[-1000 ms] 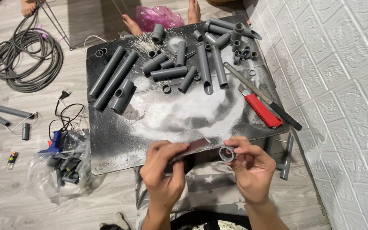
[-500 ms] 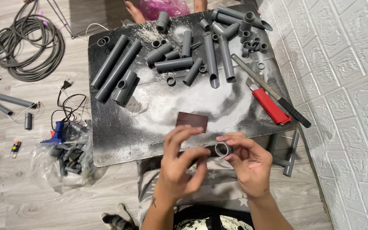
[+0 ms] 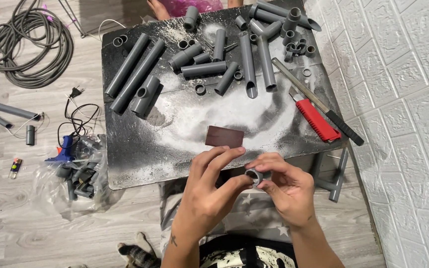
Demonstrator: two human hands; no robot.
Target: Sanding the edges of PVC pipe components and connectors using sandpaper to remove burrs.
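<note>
Small grey pipe ring [image 3: 255, 176] sits between your two hands, just past bench [image 3: 135, 164] edge. Right hand [image 3: 286, 191] pinches ring; left hand [image 3: 209, 191] thumb presses its side. Looks light, hard, smooth, maybe slippery. Hold outer wall, fingers opposite.

Home floor workshop — cut grey pipes [image 3: 134, 63], saw [image 3: 319, 101], dusty board [image 3: 140, 149].

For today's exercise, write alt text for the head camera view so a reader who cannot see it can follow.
Two bare hands, left hand and right hand, hold a short grey pipe ring between them at the near edge of a dusty black board. On the board lie grey pipe pieces, a brown sanding block and a red-handled knife.
</note>
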